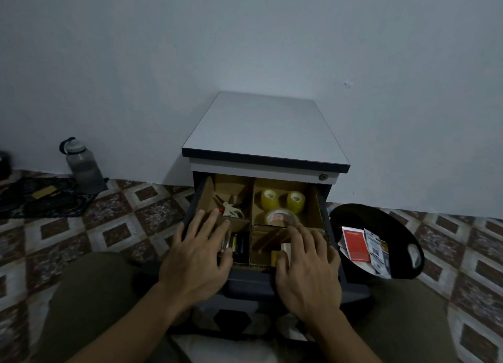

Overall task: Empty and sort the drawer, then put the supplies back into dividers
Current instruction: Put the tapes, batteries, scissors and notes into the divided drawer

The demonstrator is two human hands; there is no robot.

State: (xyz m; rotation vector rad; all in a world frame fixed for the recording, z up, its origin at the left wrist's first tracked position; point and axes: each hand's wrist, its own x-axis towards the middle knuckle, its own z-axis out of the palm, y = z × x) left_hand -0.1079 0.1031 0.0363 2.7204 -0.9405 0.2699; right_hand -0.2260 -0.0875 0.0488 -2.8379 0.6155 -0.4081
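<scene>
A single wide-angle camera, worn on the person's head, supplies the view. It looks forward and steeply down, facing a plain wall [245, 36]. The open drawer [250, 283] of a small cabinet [264, 128] sits near the lens, just below frame centre. The field takes in the tiled floor [122, 218] on both sides, from a bottle [81, 166] at far left to a black bin [381, 218] at right. Lighting is dim, and the pattern lines appear to bend near the edges.

We log a bare pale wall [245, 36] at twelve o'clock, a white-topped cabinet [266, 128] against it. Diamond-patterned floor tiles [130, 226] at nine o'clock.
</scene>
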